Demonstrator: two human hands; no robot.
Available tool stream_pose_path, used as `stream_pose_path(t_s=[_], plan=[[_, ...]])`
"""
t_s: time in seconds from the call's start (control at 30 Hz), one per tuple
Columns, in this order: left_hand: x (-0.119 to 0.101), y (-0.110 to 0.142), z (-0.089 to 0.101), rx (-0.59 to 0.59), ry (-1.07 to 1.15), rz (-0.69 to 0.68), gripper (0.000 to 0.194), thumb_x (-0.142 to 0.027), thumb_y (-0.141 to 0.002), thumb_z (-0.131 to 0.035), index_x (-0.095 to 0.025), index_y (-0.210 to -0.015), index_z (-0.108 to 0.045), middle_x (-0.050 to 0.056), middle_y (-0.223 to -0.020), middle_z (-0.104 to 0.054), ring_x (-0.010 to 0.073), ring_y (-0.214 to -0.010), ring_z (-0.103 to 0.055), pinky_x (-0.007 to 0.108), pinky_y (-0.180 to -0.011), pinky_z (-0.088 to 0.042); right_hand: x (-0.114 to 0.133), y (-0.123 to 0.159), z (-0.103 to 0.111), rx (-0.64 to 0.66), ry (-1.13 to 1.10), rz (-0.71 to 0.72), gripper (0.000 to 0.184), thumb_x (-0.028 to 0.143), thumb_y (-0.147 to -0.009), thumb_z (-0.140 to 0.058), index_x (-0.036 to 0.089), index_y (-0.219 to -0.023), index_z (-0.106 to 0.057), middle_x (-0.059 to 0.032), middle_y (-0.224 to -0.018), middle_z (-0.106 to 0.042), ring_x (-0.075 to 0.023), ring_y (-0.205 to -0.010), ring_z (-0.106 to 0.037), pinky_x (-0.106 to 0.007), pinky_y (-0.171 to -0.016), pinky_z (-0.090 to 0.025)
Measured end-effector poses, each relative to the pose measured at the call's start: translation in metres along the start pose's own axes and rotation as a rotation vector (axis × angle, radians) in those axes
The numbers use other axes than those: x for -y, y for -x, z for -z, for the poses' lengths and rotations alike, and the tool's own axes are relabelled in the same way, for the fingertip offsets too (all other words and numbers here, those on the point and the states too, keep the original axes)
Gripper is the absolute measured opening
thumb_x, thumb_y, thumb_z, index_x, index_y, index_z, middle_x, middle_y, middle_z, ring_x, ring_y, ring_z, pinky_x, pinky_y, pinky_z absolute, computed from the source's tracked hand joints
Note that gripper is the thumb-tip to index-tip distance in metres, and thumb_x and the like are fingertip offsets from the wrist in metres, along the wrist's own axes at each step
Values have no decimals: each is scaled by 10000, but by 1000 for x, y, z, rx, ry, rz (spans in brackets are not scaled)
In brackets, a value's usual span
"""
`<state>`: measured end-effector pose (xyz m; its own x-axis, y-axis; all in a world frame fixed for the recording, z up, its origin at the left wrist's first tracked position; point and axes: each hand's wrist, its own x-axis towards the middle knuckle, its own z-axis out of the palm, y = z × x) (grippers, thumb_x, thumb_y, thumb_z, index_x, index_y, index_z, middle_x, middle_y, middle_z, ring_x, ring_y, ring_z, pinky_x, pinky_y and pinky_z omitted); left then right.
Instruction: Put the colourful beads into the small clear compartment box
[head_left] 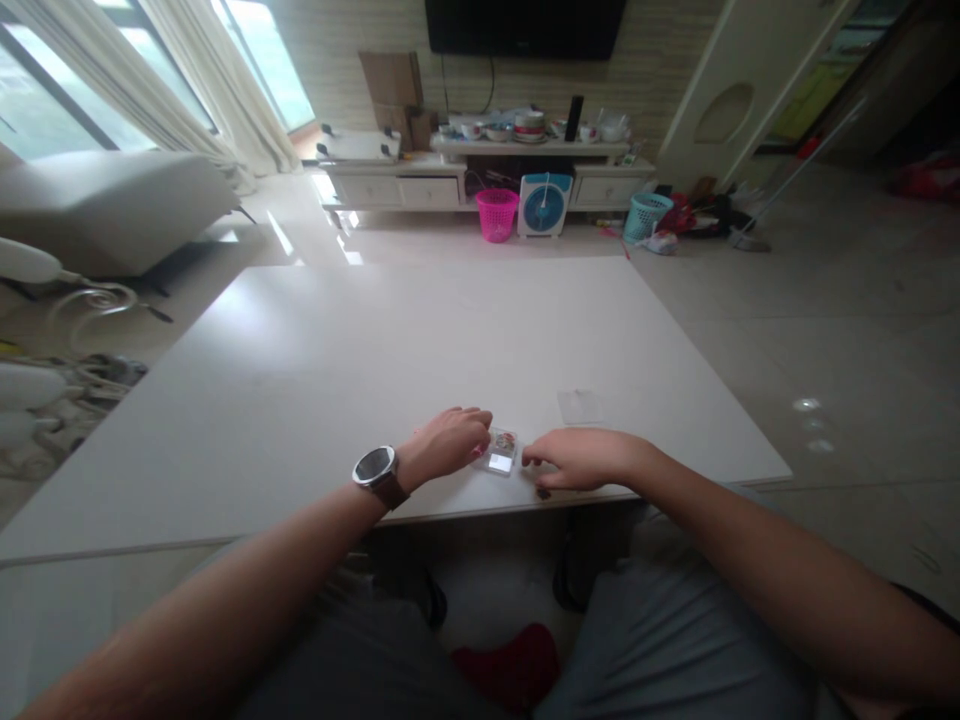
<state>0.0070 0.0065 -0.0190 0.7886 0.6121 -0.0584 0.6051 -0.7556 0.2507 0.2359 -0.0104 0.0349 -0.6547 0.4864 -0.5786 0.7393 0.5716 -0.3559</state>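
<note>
A small clear plastic case (501, 451) with something coloured inside lies near the front edge of the white table (337, 360). My left hand (446, 441), with a watch on its wrist, rests at the case's left side, fingers curled and touching its edge. My right hand (577, 458) lies just right of the case, fingers bent and pinched together, fingertips close to it. A flat clear lid-like piece (581, 406) lies on the table behind my right hand. A small dark bit (543, 493) sits under my right hand.
Beyond the table stand a TV cabinet (480, 180) with dishes, a pink basket (496, 214), a small blue fan (544, 205) and a teal basket (645, 215). A grey sofa (112, 205) is at the left. My knees are under the table's front edge.
</note>
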Motion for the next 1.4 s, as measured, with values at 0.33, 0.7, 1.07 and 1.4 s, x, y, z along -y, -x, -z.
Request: stream_pose_path(t_s=[0.33, 0.7, 1.07, 1.4], plan=[[-1, 0, -5, -15, -6, 1, 141, -139, -847, -582, -183, -735, -654, 36, -838, -605, 164, -783, -580, 289, -721, -404, -5, -5, -3, -4, 8, -5, 382, 304, -819, -549, 194, -1171, -648, -119, -1081, -715, -244, -898, -666, -291, -703, -436], [2, 0, -6, -50, 25, 5, 78, -165, -858, -590, -209, -905, -635, 32, -942, -602, 179, -855, -587, 296, -743, -411, -4, -7, -4, -6, 22, -9, 332, 278, -809, -533, 187, -1102, -661, -114, -1015, -717, -233, -827, -658, -283, -643, -407], [8, 1, -10, -135, 168, -7, 239, -159, -858, -603, -222, -1087, -623, 64, -1171, -625, 218, -1121, -533, 330, -943, -446, -6, -11, -6, 2, 29, 19, 336, 292, -815, -550, 182, -1112, -661, -116, -1080, -709, -247, -914, -660, -291, -715, -444], [13, 3, -9, -89, 214, 45, 258, -124, -835, -568, -209, -1076, -601, 58, -1041, -651, 205, -1030, -572, 307, -883, -465, -4, -11, -8, -29, 10, 48, 388, 271, -823, -552, 160, -1191, -612, -144, -1218, -626, -267, -1033, -634, -315, -841, -466]])
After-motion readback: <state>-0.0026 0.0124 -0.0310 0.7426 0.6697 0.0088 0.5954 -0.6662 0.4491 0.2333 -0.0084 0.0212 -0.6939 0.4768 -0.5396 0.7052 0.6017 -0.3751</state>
